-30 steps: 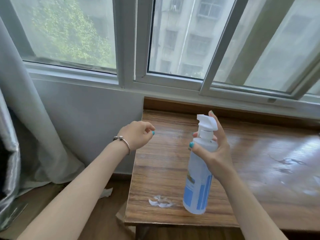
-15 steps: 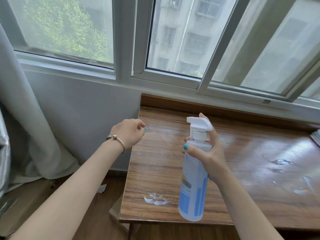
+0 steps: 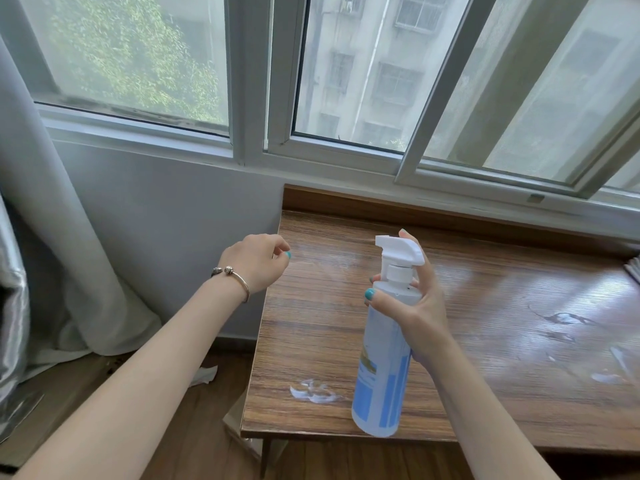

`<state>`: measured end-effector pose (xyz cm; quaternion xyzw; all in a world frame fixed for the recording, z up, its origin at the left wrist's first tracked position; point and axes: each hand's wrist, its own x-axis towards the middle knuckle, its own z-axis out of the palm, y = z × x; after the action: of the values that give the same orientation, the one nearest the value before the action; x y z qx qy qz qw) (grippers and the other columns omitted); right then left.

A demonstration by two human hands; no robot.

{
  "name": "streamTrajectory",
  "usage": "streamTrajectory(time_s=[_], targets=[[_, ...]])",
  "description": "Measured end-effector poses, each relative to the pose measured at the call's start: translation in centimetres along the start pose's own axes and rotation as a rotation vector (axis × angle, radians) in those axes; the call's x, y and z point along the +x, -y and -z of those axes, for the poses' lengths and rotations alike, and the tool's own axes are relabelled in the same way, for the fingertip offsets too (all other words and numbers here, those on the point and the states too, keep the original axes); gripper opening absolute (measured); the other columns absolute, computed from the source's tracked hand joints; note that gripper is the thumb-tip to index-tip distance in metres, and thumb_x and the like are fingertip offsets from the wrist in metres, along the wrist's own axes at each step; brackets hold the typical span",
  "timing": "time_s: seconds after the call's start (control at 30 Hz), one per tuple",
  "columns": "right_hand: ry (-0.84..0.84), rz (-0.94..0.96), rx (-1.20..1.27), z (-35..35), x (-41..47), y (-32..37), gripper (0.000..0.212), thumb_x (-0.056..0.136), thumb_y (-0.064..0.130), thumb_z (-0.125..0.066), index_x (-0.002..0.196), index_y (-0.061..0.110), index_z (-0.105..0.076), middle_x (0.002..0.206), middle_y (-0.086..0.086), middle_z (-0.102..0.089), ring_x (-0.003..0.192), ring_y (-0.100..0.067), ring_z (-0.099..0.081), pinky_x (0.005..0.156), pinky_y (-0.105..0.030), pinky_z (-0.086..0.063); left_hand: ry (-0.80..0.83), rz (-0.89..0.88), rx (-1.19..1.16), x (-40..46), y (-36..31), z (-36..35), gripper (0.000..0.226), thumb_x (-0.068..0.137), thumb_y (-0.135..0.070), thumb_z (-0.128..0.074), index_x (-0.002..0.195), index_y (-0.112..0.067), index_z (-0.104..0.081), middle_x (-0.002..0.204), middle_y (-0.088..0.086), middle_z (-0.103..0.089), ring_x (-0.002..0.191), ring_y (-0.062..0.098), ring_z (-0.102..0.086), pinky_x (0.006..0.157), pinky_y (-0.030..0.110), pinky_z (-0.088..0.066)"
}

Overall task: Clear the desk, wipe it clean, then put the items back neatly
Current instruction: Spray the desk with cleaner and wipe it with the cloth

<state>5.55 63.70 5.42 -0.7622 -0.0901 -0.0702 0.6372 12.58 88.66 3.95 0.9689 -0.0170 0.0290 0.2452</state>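
My right hand (image 3: 417, 308) grips the neck of a white and blue spray bottle (image 3: 384, 372), held above the wooden desk (image 3: 485, 386), with a finger behind the white trigger head. The nozzle points left, and a faint mist hangs over the desk's far left part. A white foam blob (image 3: 311, 393) lies near the front left edge, and more wet streaks (image 3: 564, 320) sit to the right. My left hand (image 3: 254, 263), with a bracelet on the wrist, hovers by the desk's left edge with loosely curled fingers and holds nothing.
A window with a white frame (image 3: 249, 147) runs behind the desk. A grey curtain (image 3: 52, 237) hangs at the left. A scrap of white paper (image 3: 204, 374) lies on the wooden floor under my left arm. Something striped (image 3: 633, 268) shows at the right edge.
The view has shifted slightly, so desk and hands sit a little lower left in frame. A faint spray mist now shows over the desk's left part. Both hands keep their poses.
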Motion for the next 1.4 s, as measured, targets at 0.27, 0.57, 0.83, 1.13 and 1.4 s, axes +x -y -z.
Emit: streamTrajectory(time_s=[0.27, 0.57, 0.83, 1.13, 1.4], targets=[[-0.020, -0.005, -0.001, 0.6, -0.5, 0.3, 0.092, 0.061, 0.026, -0.082, 0.140, 0.048, -0.042, 0.099, 0.000, -0.070, 0.089, -0.014, -0.068, 0.072, -0.024, -0.055, 0.004, 0.007, 0.007, 0.2, -0.4, -0.3, 0.025, 0.095, -0.033, -0.047, 0.116, -0.032, -0.062, 0.111, -0.012, -0.064, 0.095, 0.015, -0.060, 0.072, 0.029, -0.051], [0.016, -0.006, -0.031, 1.9, -4.2, -0.1, 0.087, 0.063, 0.023, -0.082, 0.135, 0.054, -0.044, 0.106, -0.003, -0.069, 0.097, -0.014, -0.067, 0.072, -0.025, -0.055, 0.047, -0.012, 0.005, -0.3, -1.7, -1.7, 0.025, 0.095, -0.036, -0.047, 0.116, -0.032, -0.061, 0.112, -0.011, -0.064, 0.099, 0.015, -0.060, 0.077, 0.031, -0.052], [0.033, -0.012, -0.075, 2.6, -9.3, -2.3, 0.089, 0.067, 0.015, -0.081, 0.137, 0.052, -0.041, 0.123, -0.003, -0.063, 0.105, -0.020, -0.066, 0.081, -0.034, -0.058, 0.118, -0.066, -0.086, -3.3, -2.9, -4.3, 0.038, 0.095, -0.031, -0.049, 0.132, -0.030, -0.052, 0.135, -0.008, -0.053, 0.120, 0.014, -0.052, 0.096, 0.040, -0.048], [0.107, -0.055, -0.021, 3.0, -14.7, -3.8, 0.089, 0.069, 0.007, -0.080, 0.140, 0.044, -0.042, 0.126, -0.003, -0.060, 0.111, -0.015, -0.063, 0.080, -0.018, -0.052, 0.116, 0.002, -0.099, -8.9, -1.2, -7.5, 0.045, 0.093, -0.027, -0.051, 0.138, -0.026, -0.047, 0.143, -0.005, -0.048, 0.129, 0.016, -0.045, 0.104, 0.040, -0.042], [0.198, -0.144, -0.028, 2.7, -18.8, -5.5, 0.090, 0.068, 0.010, -0.081, 0.134, 0.056, -0.041, 0.124, 0.007, -0.060, 0.114, -0.016, -0.060, 0.091, -0.029, -0.054, -0.021, 0.101, -0.073, -14.3, -0.1, -8.8, 0.045, 0.092, -0.024, -0.052, 0.137, -0.024, -0.049, 0.141, -0.003, -0.049, 0.127, 0.021, -0.046, 0.105, 0.039, -0.040]])
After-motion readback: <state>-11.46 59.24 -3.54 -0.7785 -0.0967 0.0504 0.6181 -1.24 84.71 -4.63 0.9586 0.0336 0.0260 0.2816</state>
